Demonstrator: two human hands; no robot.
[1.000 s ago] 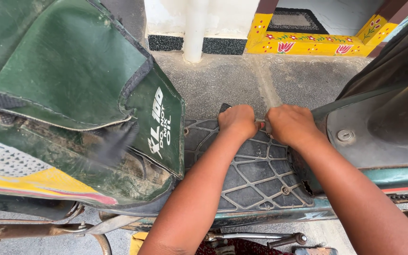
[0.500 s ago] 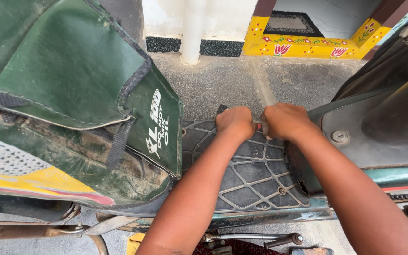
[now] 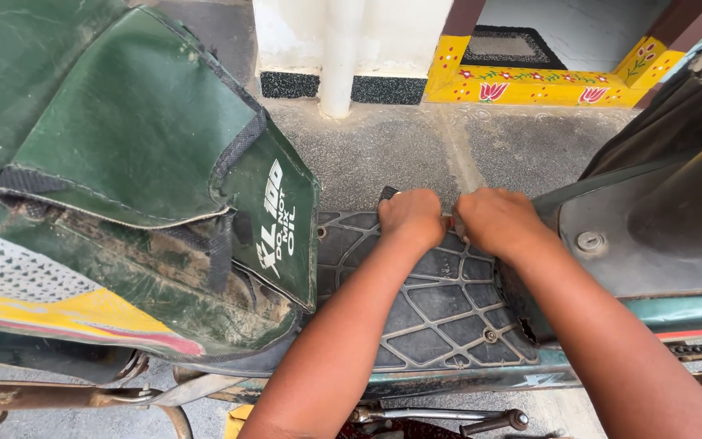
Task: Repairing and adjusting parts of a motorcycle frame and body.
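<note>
Both my hands are clenched side by side at the far edge of a moped's black ribbed footboard mat point(image 3: 436, 313). My left hand point(image 3: 410, 218) and my right hand point(image 3: 493, 221) almost touch. A thin reddish bar point(image 3: 449, 219) shows in the gap between the fists. A small dark end point(image 3: 387, 193) sticks out beyond my left hand. The rest of that thing is hidden inside the fists. Both forearms reach in from the bottom of the view.
A worn green seat cover point(image 3: 132, 138) with white print fills the left. The dark front body panel point(image 3: 643, 228) with a round bolt rises at the right. Grey concrete ground point(image 3: 383, 146), a white pipe point(image 3: 341, 57) and a yellow painted doorstep point(image 3: 546, 85) lie beyond.
Both fists stay clenched at the same spot on the mat's far edge. Only the view has shifted slightly.
</note>
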